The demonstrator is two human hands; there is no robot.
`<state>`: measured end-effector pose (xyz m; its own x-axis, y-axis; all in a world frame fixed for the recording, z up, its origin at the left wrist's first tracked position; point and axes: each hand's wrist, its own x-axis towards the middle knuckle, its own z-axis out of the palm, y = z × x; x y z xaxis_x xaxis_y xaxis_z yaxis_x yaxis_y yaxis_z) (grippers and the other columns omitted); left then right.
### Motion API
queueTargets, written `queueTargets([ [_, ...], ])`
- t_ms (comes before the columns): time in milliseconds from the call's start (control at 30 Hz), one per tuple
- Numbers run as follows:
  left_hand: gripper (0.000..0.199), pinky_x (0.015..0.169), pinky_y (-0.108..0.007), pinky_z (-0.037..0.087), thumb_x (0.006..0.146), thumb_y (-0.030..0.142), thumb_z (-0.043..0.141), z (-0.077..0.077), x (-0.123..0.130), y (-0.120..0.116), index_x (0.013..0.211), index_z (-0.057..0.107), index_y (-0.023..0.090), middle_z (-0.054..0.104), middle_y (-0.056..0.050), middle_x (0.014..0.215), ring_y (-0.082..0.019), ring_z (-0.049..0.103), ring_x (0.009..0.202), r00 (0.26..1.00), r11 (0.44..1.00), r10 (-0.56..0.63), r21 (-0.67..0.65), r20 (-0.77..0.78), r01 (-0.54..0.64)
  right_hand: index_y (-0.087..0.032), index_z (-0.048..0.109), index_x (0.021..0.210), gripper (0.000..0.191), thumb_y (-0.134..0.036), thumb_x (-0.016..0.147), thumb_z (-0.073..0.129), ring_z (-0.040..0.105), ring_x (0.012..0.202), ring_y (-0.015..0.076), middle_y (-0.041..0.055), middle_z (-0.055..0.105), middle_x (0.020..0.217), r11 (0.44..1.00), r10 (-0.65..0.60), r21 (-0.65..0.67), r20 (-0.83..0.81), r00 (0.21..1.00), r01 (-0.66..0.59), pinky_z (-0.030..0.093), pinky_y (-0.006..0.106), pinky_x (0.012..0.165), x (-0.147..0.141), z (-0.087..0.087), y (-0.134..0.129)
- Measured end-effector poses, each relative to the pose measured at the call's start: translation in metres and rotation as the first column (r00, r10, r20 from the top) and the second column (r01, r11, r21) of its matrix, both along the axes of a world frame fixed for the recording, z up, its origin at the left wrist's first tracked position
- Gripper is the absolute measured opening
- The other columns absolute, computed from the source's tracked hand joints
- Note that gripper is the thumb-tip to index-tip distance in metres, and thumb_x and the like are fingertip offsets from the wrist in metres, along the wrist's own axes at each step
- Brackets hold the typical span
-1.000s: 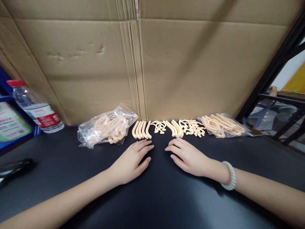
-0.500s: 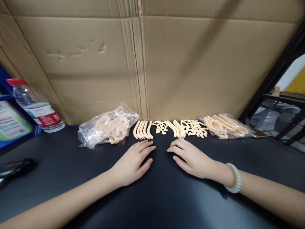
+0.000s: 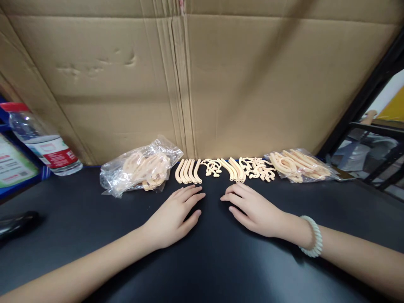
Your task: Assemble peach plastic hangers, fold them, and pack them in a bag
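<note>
My left hand (image 3: 176, 214) rests palm down on the black tabletop (image 3: 202, 261), fingers stretched out and holding nothing. My right hand (image 3: 252, 208), with a pale green bracelet (image 3: 312, 236) at the wrist, lies opposite it, fingers slightly bent and apart, also holding nothing. Just beyond the left fingertips is a row of curved, pale wood-coloured strips (image 3: 189, 171). A second group of such strips (image 3: 232, 169) lies beyond the right fingers. Small branched pieces (image 3: 212, 167) sit between the two groups, and a pile of more small curvy pieces (image 3: 259, 169) lies to the right.
A clear plastic bag of pale pieces (image 3: 142, 166) lies at the back left, another bag (image 3: 299, 165) at the back right. Cardboard (image 3: 252, 84) stands behind. At left are a red-capped water bottle (image 3: 47, 143) and a shiny black object (image 3: 19, 224); a black rack (image 3: 375, 130) is at right.
The view has shifted slightly, so the bottle and left bag appear a little further left. Both hands keep their places on the tabletop.
</note>
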<state>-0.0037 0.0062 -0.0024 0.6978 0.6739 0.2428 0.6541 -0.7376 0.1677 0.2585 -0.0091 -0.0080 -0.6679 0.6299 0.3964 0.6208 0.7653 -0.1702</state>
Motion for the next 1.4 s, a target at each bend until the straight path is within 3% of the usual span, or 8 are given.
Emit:
queueTargets([
  [1400, 0.042, 0.111, -0.053, 0.039, 0.096, 0.026, 0.044, 0.0006, -0.0008, -0.0015, 0.135, 0.054, 0.015, 0.05, -0.015, 0.145, -0.031, 0.044, 0.136, 1.0, 1.0, -0.005, 0.01, -0.018, 0.006, -0.013, 0.061, 0.113, 0.025, -0.015, 0.094, 0.045, 0.053, 0.1, 0.0247, 0.013, 0.058, 0.107, 1.0, -0.028, -0.008, 0.035, 0.999, 0.028, 0.048, 0.044, 0.093, -0.0017, 0.0009, -0.0013],
])
